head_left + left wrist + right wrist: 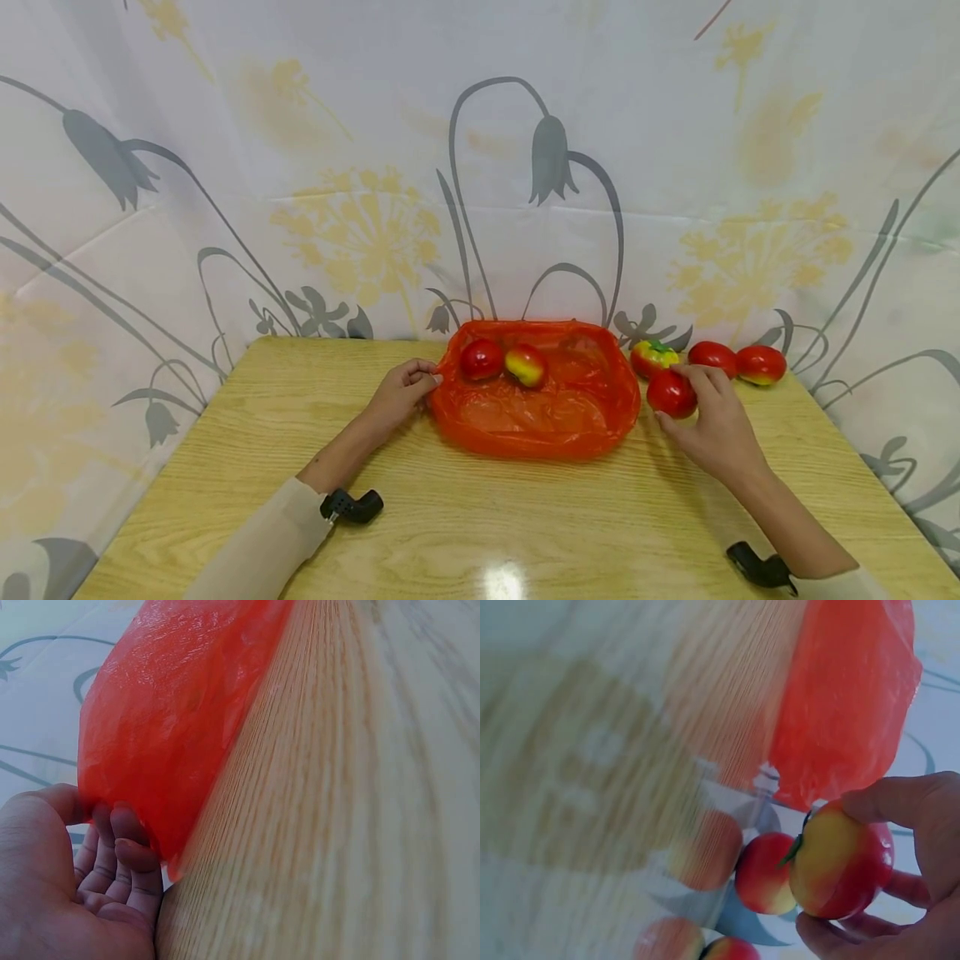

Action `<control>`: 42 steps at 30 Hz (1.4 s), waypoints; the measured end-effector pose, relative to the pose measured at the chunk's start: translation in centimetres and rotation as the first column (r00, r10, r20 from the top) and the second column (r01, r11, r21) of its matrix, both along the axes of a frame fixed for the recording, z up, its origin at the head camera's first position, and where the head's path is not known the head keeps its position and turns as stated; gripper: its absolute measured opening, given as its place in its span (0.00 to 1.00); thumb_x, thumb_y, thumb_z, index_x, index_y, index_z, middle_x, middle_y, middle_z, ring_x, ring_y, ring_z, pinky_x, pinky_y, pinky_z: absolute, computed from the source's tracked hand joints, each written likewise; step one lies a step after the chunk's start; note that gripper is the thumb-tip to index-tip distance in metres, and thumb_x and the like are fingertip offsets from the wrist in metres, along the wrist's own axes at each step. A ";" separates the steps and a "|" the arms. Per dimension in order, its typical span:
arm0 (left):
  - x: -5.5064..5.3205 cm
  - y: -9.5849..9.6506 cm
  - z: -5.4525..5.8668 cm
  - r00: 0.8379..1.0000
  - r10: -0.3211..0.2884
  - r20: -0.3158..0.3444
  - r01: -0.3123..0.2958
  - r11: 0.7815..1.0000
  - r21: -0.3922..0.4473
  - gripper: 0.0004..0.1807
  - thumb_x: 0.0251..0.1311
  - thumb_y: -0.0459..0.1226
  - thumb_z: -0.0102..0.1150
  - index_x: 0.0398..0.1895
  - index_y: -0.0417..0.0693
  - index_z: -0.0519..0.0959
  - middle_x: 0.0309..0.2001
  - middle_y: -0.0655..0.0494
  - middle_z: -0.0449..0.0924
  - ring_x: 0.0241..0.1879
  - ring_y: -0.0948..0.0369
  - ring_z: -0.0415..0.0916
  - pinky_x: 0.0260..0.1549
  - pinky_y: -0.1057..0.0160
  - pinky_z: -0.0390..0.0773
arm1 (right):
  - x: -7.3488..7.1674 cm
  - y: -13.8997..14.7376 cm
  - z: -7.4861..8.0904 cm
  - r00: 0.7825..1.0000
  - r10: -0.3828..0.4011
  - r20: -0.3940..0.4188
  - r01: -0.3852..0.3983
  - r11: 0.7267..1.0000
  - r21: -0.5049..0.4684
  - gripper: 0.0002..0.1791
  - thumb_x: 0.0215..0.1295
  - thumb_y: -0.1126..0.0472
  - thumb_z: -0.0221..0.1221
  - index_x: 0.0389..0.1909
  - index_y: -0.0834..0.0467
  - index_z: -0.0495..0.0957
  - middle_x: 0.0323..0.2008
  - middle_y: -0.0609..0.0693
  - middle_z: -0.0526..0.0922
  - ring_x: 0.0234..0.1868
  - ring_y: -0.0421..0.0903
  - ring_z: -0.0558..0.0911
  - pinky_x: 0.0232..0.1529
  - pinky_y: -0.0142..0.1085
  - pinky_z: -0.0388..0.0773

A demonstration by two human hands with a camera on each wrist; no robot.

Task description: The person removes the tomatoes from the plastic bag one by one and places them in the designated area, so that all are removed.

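A red plastic bag lies spread on the table with its mouth wide, and two red-and-yellow apples sit inside: one mostly red, one more yellow. At its left side, my left hand pinches the rim between thumb and fingers; the left wrist view shows the plastic rising from that hand. My right hand grips an apple just right of the bag. In the right wrist view this apple shows a yellow side and a green stem.
Three more red-and-yellow fruits stand along the back right: one with a green top, a red one and another farther right. Behind the wooden table hangs a flower-patterned cloth.
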State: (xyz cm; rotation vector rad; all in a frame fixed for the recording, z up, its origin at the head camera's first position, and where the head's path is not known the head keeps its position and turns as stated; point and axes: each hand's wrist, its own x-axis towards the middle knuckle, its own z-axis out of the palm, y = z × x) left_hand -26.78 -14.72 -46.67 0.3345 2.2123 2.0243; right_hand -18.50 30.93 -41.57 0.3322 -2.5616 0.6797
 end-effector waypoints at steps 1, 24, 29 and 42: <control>0.0 0.0 0.0 1.000 -0.003 -0.001 0.003 1.000 0.001 0.13 0.75 0.33 0.57 0.54 0.31 0.76 0.31 0.59 0.82 0.29 0.60 0.72 0.30 0.67 0.75 | 0.0 0.1 0.0 1.000 -0.002 0.013 0.001 1.000 0.004 0.39 0.48 0.70 0.79 0.62 0.69 0.73 0.59 0.71 0.72 0.58 0.70 0.72 0.54 0.72 0.75; 0.1 0.0 0.0 1.000 -0.007 -0.001 0.007 1.000 0.009 0.13 0.76 0.33 0.58 0.54 0.30 0.75 0.33 0.58 0.83 0.32 0.62 0.74 0.32 0.68 0.76 | -0.8 1.1 -0.7 0.971 0.002 0.239 -0.014 0.999 0.046 0.42 0.54 0.66 0.78 0.67 0.71 0.69 0.64 0.74 0.70 0.63 0.74 0.71 0.62 0.71 0.71; 0.1 0.1 0.1 1.000 0.000 0.003 0.000 1.000 0.008 0.12 0.76 0.33 0.57 0.55 0.32 0.76 0.33 0.58 0.83 0.32 0.62 0.75 0.32 0.68 0.77 | -0.9 1.1 -0.8 0.973 0.010 0.232 -0.024 0.998 0.058 0.41 0.53 0.66 0.78 0.66 0.72 0.70 0.62 0.73 0.72 0.62 0.73 0.72 0.62 0.70 0.72; 0.1 0.0 0.1 1.000 -0.003 -0.015 0.003 1.000 -0.012 0.13 0.76 0.33 0.57 0.55 0.30 0.76 0.33 0.59 0.83 0.31 0.62 0.75 0.32 0.68 0.76 | -1.0 1.1 -0.9 0.975 0.009 0.222 -0.024 0.998 0.065 0.41 0.53 0.65 0.78 0.66 0.72 0.70 0.61 0.72 0.72 0.62 0.72 0.73 0.62 0.70 0.72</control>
